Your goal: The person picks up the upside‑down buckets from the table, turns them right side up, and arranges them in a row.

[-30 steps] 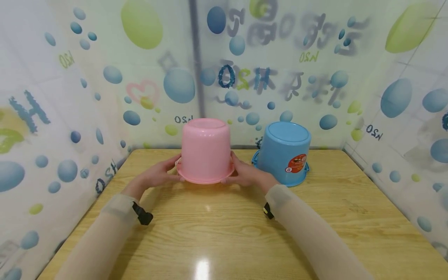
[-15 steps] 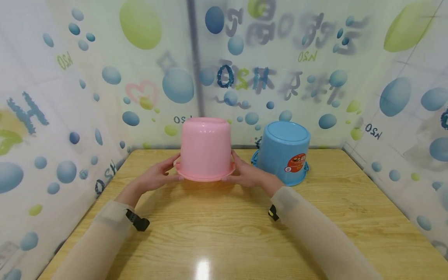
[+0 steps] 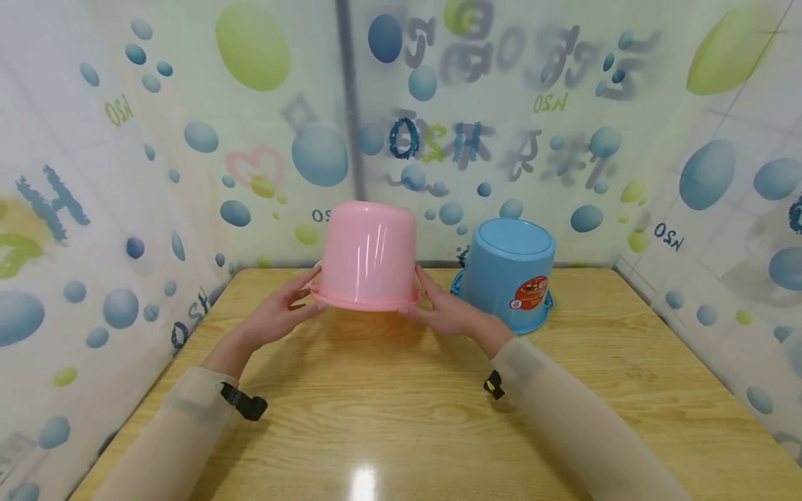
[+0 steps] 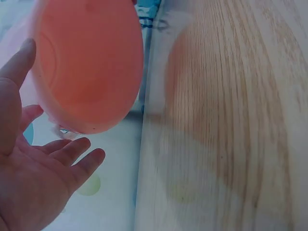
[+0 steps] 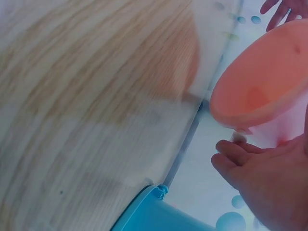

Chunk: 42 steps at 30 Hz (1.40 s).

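Note:
A pink bucket (image 3: 370,257) is upside down in the head view, raised off the wooden table and tilted so its base leans back. My left hand (image 3: 276,314) holds its rim from the left, thumb at the near edge and fingers round the side. From the right, my right hand (image 3: 452,313) grips the opposite part of the rim in the same way. Both wrist views look into the bucket's bare inside; in the left one the thumb (image 4: 24,60) lies against the rim. A blue bucket (image 3: 514,271) stands inverted on the table beside my right hand.
The wooden table (image 3: 388,403) reaches to a back wall sheet (image 3: 532,188) printed with bubbles. Similar sheets flank both sides. On the blue bucket is a red label (image 3: 531,292), and its handle (image 3: 457,282) hangs at the rim.
The pink bucket has risen and its base has tipped backward, with its rim lifting toward the camera. Both hands have moved up with it. The blue bucket stays in place.

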### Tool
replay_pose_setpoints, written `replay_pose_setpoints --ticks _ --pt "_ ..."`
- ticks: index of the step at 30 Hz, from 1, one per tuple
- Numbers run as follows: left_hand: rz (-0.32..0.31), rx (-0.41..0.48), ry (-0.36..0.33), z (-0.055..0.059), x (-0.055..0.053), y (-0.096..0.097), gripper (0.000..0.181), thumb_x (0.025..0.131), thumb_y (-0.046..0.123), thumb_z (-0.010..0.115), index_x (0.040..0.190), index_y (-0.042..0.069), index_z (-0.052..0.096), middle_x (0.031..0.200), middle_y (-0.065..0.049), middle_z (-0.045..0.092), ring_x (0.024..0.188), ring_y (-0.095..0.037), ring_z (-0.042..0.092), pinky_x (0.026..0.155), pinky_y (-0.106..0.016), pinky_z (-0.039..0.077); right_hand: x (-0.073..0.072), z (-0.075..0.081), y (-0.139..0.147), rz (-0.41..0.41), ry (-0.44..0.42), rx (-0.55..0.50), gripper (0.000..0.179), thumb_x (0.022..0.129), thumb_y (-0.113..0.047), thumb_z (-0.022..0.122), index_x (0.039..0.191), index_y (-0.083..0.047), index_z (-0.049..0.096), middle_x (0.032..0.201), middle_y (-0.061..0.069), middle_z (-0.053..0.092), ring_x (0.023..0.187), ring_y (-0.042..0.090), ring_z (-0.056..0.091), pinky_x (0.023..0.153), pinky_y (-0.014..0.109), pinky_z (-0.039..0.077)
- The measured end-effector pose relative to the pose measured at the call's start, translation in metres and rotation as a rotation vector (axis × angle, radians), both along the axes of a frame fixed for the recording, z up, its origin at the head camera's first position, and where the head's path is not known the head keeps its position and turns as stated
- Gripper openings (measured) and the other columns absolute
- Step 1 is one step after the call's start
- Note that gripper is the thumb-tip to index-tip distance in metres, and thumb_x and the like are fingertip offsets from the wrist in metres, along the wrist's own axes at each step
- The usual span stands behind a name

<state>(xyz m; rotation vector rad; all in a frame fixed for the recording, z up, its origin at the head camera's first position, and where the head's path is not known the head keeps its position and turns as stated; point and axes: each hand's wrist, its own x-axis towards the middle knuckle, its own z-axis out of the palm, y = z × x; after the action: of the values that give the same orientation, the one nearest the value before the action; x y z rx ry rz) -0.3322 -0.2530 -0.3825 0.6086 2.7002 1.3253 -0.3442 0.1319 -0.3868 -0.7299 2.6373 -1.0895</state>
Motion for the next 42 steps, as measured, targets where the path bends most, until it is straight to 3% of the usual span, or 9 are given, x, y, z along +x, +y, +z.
replay_pose_setpoints --ticks 5,13,20,26,32,34,37,40,42 --pt "-0.004 0.059 0.026 0.002 0.003 0.002 0.082 0.110 0.040 0.068 0.177 0.035 0.021 0.185 -0.014 0.017 0.164 -0.053 0.029 0.126 -0.069 0.036 0.002 0.002 -0.003 0.002 0.046 -0.089 0.105 0.105 -0.073 0.057 0.176 -0.036 -0.011 0.187 -0.002 -0.001 0.173 0.035 0.013 0.135 0.065 0.024" --pt "-0.049 0.203 0.042 0.001 0.002 0.006 0.074 0.115 0.028 0.061 0.178 0.026 0.021 0.185 -0.009 0.016 0.166 -0.046 0.030 0.125 -0.062 0.039 0.003 0.004 -0.008 0.027 0.091 -0.189 0.097 0.110 -0.064 0.055 0.178 -0.030 -0.005 0.187 0.003 0.008 0.161 0.038 0.039 0.132 0.067 0.031" --pt "0.034 0.148 0.088 0.003 0.005 0.008 0.074 0.113 0.033 0.064 0.177 0.028 0.026 0.182 -0.016 0.021 0.162 -0.052 0.034 0.122 -0.074 0.040 0.006 0.009 -0.012 0.047 0.118 -0.282 0.091 0.112 -0.059 0.054 0.179 -0.024 0.002 0.185 0.007 0.018 0.159 0.039 0.042 0.128 0.067 0.038" --pt "0.043 0.140 0.136 0.004 0.007 0.008 0.077 0.111 0.033 0.068 0.176 0.035 0.027 0.181 -0.010 0.030 0.159 -0.048 0.041 0.117 -0.075 0.046 0.007 0.014 -0.015 0.037 0.113 -0.360 0.085 0.114 -0.049 0.056 0.179 -0.027 0.005 0.180 0.005 0.033 0.161 0.035 0.041 0.128 0.063 0.041" --pt "0.040 0.173 0.174 0.007 0.007 0.006 0.081 0.109 0.027 0.071 0.175 0.039 0.026 0.178 -0.007 0.037 0.157 -0.043 0.045 0.115 -0.069 0.052 0.009 0.021 -0.014 0.002 0.076 -0.344 0.093 0.111 -0.051 0.061 0.178 -0.030 0.001 0.184 0.005 0.021 0.153 0.034 0.051 0.121 0.058 0.050" --pt "0.040 0.176 0.186 0.008 0.007 0.006 0.084 0.109 0.027 0.072 0.175 0.041 0.023 0.177 -0.008 0.037 0.156 -0.041 0.047 0.114 -0.064 0.054 0.009 0.022 -0.014 -0.009 0.066 -0.337 0.094 0.110 -0.052 0.063 0.178 -0.033 0.000 0.184 0.006 0.018 0.144 0.034 0.059 0.114 0.056 0.055" --pt "0.032 0.192 0.201 0.009 0.006 0.005 0.088 0.108 0.023 0.073 0.176 0.042 0.021 0.174 -0.011 0.038 0.153 -0.042 0.051 0.110 -0.046 0.060 0.008 0.022 -0.014 -0.006 0.070 -0.342 0.093 0.109 -0.051 0.065 0.177 -0.041 0.003 0.179 0.012 0.031 0.125 0.032 0.069 0.102 0.052 0.060" --pt "0.019 0.220 0.208 0.010 0.006 0.005 0.092 0.106 0.018 0.075 0.176 0.041 0.021 0.172 -0.013 0.039 0.150 -0.043 0.054 0.101 -0.025 0.061 0.007 0.021 -0.016 0.046 0.096 -0.383 0.091 0.109 -0.040 0.069 0.176 -0.045 0.009 0.171 0.017 0.042 0.112 0.032 0.074 0.095 0.053 0.063" --pt "0.013 0.232 0.216 0.011 0.006 0.005 0.094 0.105 0.015 0.077 0.176 0.041 0.021 0.168 -0.014 0.042 0.146 -0.042 0.056 0.097 -0.018 0.059 0.006 0.021 -0.016 0.077 0.108 -0.404 0.092 0.108 -0.033 0.071 0.176 -0.044 0.011 0.169 0.019 0.043 0.108 0.034 0.075 0.092 0.052 0.064"
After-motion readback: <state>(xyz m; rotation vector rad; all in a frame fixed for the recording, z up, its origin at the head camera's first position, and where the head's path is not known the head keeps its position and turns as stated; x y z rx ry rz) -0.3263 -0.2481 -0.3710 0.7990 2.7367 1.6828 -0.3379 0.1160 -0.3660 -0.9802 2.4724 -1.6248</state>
